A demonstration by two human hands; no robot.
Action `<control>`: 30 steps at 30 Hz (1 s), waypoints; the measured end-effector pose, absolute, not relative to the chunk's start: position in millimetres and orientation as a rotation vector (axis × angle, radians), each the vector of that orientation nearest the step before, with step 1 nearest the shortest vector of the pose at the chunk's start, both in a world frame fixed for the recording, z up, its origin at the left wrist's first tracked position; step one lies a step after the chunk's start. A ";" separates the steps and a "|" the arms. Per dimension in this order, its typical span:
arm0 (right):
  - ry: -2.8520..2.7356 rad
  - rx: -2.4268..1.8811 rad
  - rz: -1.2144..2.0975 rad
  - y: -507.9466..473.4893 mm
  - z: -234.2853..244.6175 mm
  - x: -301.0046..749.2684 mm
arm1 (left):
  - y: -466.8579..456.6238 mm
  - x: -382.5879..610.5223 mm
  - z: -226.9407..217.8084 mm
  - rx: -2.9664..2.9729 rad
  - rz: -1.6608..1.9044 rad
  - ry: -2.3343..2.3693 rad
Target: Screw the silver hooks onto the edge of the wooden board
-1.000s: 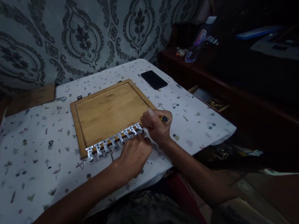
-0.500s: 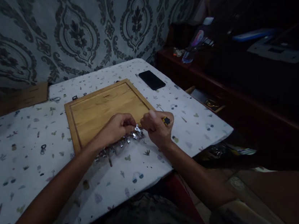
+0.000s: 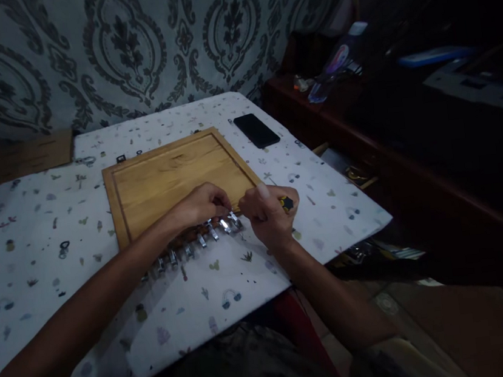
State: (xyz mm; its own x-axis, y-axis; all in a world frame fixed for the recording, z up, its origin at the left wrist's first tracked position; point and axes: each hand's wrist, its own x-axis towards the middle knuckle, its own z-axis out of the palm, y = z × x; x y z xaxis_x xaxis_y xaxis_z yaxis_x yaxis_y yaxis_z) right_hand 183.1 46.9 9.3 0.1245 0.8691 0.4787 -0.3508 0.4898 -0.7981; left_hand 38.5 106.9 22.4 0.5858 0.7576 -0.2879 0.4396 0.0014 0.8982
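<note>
A square wooden board (image 3: 167,177) lies on a table with a patterned white cloth (image 3: 33,240). A metal strip of several hooks (image 3: 194,244) runs along the board's near edge. My left hand (image 3: 201,204) is closed in a pinch over the strip's right end; what the fingers hold is too small to name. My right hand (image 3: 268,211) is fisted round a screwdriver with a yellow and black handle end (image 3: 286,204), pointing at the same end of the strip. The two hands almost touch.
A black phone (image 3: 256,130) lies on the cloth behind the board at the right. Small dark metal bits (image 3: 119,159) sit by the board's far edge. A dark wooden shelf (image 3: 364,132) with a bottle (image 3: 332,65) stands right of the table. A cardboard piece (image 3: 23,158) lies at the far left.
My left hand moved from the cloth in front of the hook strip up onto its right end and closed into a pinch. The right hand stayed with the screwdriver.
</note>
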 end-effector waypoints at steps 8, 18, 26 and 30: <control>-1.126 -0.640 0.963 45.6 10.8 183.2 | 107.8 42.3 24.5 1.715 0.285 1.044; -1.115 -0.517 0.987 45.6 11.8 182.6 | 110.6 44.6 25.0 1.715 0.269 1.017; -1.118 -0.617 0.981 45.2 12.7 182.2 | 109.6 44.4 20.4 1.642 0.304 1.018; -1.117 -0.611 0.972 45.7 11.4 182.3 | 109.0 43.9 22.4 1.618 0.306 1.002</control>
